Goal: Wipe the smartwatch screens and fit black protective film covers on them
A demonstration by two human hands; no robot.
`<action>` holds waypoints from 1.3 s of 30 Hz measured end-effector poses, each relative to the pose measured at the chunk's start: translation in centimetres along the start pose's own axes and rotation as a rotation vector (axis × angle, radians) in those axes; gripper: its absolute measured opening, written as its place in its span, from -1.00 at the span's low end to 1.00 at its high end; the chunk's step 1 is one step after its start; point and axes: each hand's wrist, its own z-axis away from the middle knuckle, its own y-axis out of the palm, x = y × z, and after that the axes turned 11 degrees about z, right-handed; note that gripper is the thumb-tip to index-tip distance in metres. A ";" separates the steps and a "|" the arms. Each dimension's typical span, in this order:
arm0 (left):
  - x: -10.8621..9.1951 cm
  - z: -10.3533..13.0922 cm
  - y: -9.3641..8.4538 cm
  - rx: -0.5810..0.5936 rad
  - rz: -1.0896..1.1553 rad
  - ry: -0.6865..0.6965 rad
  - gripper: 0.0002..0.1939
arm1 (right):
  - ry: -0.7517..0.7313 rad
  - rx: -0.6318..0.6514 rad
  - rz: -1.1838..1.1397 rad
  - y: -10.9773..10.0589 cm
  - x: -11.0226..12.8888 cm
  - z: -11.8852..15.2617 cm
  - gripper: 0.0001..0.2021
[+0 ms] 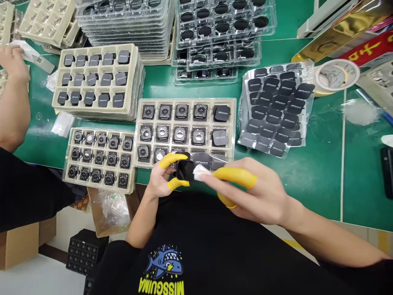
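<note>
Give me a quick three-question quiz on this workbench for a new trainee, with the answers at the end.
1. What does the left hand hold?
2. True or false: the right hand holds a roll of tape.
3. What colour are the finger covers on both hands?
A) blue
B) yellow
C) red

Key:
1. A square black device with a dark, glossy face.
2. False; it holds a white wad.
3. B

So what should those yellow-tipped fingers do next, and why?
Probably draw the white wipe gently across the glossy black watch piece: the right hand has the wipe bunched at that piece's edge, and the left hand grips the piece between yellow-covered thumb and finger, its dark face in view.
</note>
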 end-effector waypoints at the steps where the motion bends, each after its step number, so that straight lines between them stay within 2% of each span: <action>1: 0.1 0.0 0.0 0.010 0.003 -0.001 -0.30 | -0.100 -0.014 0.037 0.3 0.2 -0.4 -0.57; 3: 0.2 0.1 -0.1 0.032 -0.007 -0.016 -0.27 | -0.314 -0.040 0.157 1.0 0.4 -1.3 -0.65; 4: 0.2 0.3 -0.2 0.043 -0.018 -0.023 -0.26 | -0.361 -0.025 0.193 1.2 0.4 -1.8 -0.68; 9: -0.1 1.1 -0.8 0.091 -0.029 -0.023 -0.32 | -0.479 0.089 0.247 1.4 0.6 -3.2 -0.69; 13: 0.0 1.4 -0.6 0.078 0.002 -0.007 -0.33 | -0.486 0.091 0.298 1.8 0.6 -3.5 -0.72; 16: 0.2 1.6 -0.7 0.016 0.055 0.023 -0.30 | -0.482 0.065 0.340 1.9 0.2 -3.7 -0.74; 20: -0.1 2.0 -1.1 -0.079 0.048 -0.006 -0.28 | -0.432 -0.014 0.411 0.9 -0.6 -3.1 -0.74; 24: -0.7 2.1 -0.9 -0.101 0.101 0.011 -0.30 | -0.353 -0.081 0.310 -0.5 0.0 -2.1 -0.72; 30: -0.9 1.4 -0.3 -0.054 0.136 0.028 -0.31 | -0.447 -0.003 0.245 0.3 2.1 -2.4 -0.76; 36: -0.5 2.1 -0.3 0.007 0.089 -0.007 -0.42 | -0.493 0.049 0.345 1.6 2.2 -3.3 -0.71; 39: 0.0 2.4 -0.3 -0.040 0.107 0.008 -0.33 | -0.485 0.067 0.423 1.6 2.0 -4.0 -0.71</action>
